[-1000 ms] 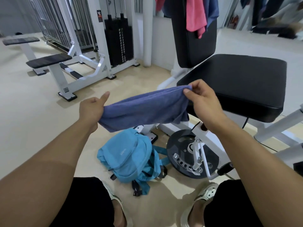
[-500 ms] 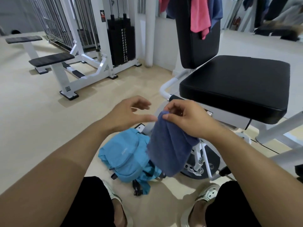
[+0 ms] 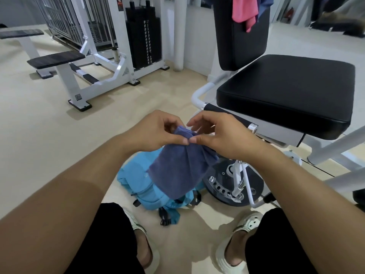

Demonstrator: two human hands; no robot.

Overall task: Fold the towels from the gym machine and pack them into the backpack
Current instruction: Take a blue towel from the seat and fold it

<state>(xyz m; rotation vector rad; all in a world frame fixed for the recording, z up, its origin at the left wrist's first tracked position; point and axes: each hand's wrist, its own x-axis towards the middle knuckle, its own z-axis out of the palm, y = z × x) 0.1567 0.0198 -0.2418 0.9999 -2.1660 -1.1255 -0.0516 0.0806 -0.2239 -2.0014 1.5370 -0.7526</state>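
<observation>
Towel (image 3: 178, 171) — blue-grey, folded, hanging.

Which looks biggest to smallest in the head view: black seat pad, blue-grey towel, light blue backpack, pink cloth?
1. Black padded seat cushion.
2. Blue-grey terry towel and light blue fabric backpack: unsure, the towel hides part of it and hangs nearer the camera.
3. Pink cloth, far off and cropped.

Both hands meet at frame centre: left hand (image 3: 156, 131) and right hand (image 3: 221, 135) pinch the top edge of a folded blue-grey towel (image 3: 177, 171), thumbs touching. Towel hangs over a light blue backpack (image 3: 138, 186) on the floor. Black padded seat (image 3: 286, 91) at 2 o'clock; pink towel (image 3: 245, 10) draped on its backrest at 12–1. Weight-stack machine (image 3: 142, 36) at 11.
</observation>
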